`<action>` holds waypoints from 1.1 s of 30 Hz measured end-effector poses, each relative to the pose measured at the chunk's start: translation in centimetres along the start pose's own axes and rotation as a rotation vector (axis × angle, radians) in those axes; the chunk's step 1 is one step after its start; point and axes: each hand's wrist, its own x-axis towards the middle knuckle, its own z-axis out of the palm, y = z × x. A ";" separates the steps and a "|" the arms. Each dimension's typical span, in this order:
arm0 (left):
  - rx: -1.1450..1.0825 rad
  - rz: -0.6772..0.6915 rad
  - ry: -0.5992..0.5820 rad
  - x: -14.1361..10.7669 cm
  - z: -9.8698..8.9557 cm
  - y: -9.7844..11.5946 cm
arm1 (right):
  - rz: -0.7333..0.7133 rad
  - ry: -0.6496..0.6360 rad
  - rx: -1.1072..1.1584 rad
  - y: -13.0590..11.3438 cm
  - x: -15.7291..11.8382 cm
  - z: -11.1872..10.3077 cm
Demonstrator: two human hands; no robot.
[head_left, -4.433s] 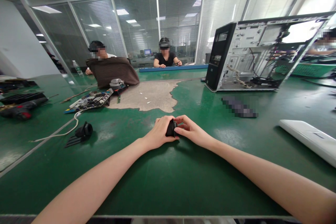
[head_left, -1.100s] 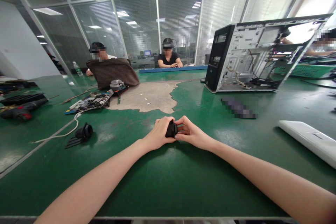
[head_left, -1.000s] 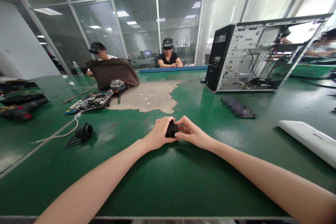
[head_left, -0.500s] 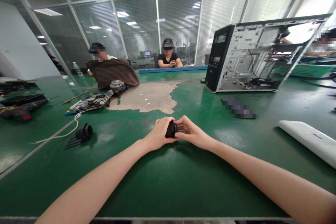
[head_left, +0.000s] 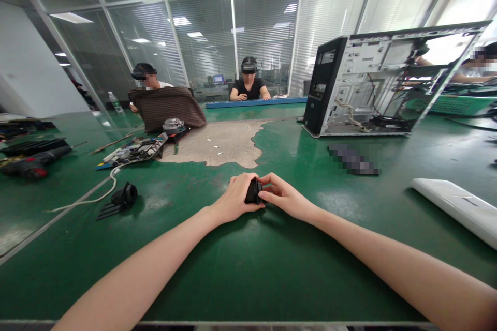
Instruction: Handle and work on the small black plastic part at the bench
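Between my two hands is a small black plastic part (head_left: 252,192), its exact kind unclear and much of it covered by fingers. My left hand (head_left: 236,196) wraps over it from the left, thumb along the near side. From the right, my right hand (head_left: 282,197) grips its edge with thumb and fingertips. Both hands are low over the green table (head_left: 248,274). A black part with a round collar and prongs (head_left: 125,195) lies on the table to the left of my left forearm.
An opened computer case (head_left: 330,88) stands at the back right. A white panel (head_left: 462,209) and a blurred dark object (head_left: 351,159) lie on the right. A circuit board (head_left: 135,152), white cable (head_left: 87,200) and power drill (head_left: 37,165) lie left. Co-workers sit across the table.
My right thumb and fingers have shifted slightly on the black part; my left hand has stayed in place. Across the table, a co-worker's hand has lowered.
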 end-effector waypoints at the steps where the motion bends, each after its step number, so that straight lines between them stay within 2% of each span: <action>1: 0.000 0.000 0.000 0.0 0.0 0.0 | -0.008 -0.018 0.013 0.0 0.0 -0.1; 5: 0.008 0.009 -0.002 -0.1 0.1 -0.1 | -0.023 -0.058 0.073 0.1 -0.2 -0.1; 11: 0.009 0.010 0.005 -0.1 0.1 0.0 | -0.034 0.022 0.016 0.1 -0.1 0.2; 16: 0.011 -0.003 -0.005 0.0 0.1 -0.1 | -0.010 0.039 -0.004 0.1 0.0 0.2; 25: 0.024 0.015 -0.005 -0.1 0.1 -0.2 | -0.034 -0.088 0.093 0.3 -0.1 -0.2; 33: 0.017 0.003 0.001 0.0 0.1 -0.1 | -0.038 0.006 0.023 0.0 0.0 0.1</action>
